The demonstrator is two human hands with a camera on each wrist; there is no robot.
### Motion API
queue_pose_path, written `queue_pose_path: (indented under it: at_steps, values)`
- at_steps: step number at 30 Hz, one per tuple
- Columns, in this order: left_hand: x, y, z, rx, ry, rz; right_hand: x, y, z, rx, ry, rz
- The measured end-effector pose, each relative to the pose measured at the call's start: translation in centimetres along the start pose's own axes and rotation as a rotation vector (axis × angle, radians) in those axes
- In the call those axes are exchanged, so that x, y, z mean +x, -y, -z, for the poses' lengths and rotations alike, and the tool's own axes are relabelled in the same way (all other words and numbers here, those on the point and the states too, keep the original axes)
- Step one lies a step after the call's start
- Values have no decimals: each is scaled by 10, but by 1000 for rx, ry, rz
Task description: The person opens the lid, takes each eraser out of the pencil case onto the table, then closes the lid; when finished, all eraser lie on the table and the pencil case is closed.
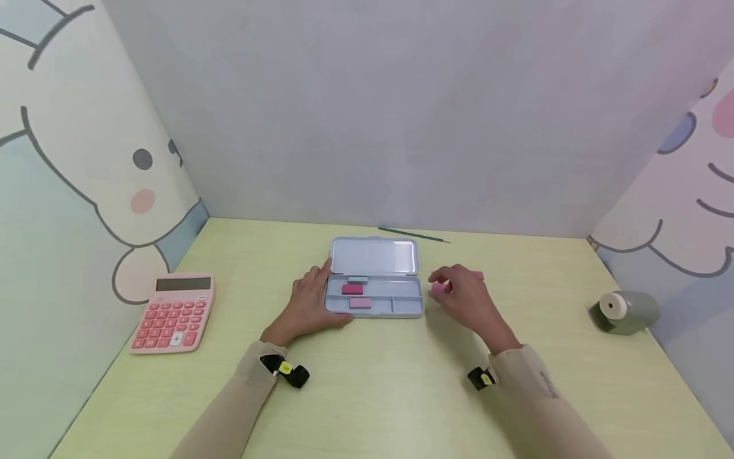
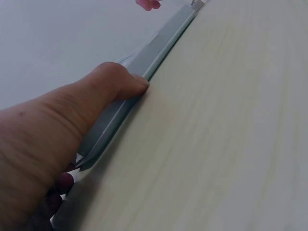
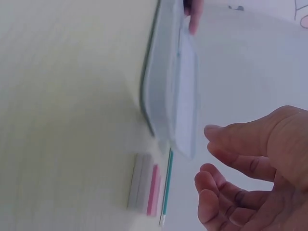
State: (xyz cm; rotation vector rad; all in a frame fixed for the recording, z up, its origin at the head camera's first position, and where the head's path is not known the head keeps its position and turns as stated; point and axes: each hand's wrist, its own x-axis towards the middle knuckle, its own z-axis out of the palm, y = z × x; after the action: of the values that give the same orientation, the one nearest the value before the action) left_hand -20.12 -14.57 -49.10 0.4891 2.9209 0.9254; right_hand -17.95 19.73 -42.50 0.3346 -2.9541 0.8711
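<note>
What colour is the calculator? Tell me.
Pink, with a dark display; the calculator shows best in the head view.

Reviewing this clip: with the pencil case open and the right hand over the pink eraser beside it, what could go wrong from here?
The left hand only rests against the open pencil case, so a nudge from the right hand might slide it. The pink eraser lies close to the case wall, and the fingers may fumble it. The upright lid could be knocked shut.

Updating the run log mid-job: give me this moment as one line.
left hand steadies open pencil case | right hand open, above pink eraser | erasers in case
</note>
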Motion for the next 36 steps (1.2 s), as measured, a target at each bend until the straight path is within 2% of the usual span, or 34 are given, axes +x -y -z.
queue_pose_path:
  at_steps: [12, 20, 28, 36]
  values:
    - [1, -1, 0, 11, -10, 3, 16, 49, -29, 78, 77, 26]
    - [2, -3, 1, -5, -1, -1, 25, 69, -51, 126, 116, 51]
    - [1, 0, -1, 23, -15, -9, 38, 77, -70, 132, 179, 35]
    - [0, 2, -2, 25, -16, -19, 39, 76, -74, 109, 187, 59]
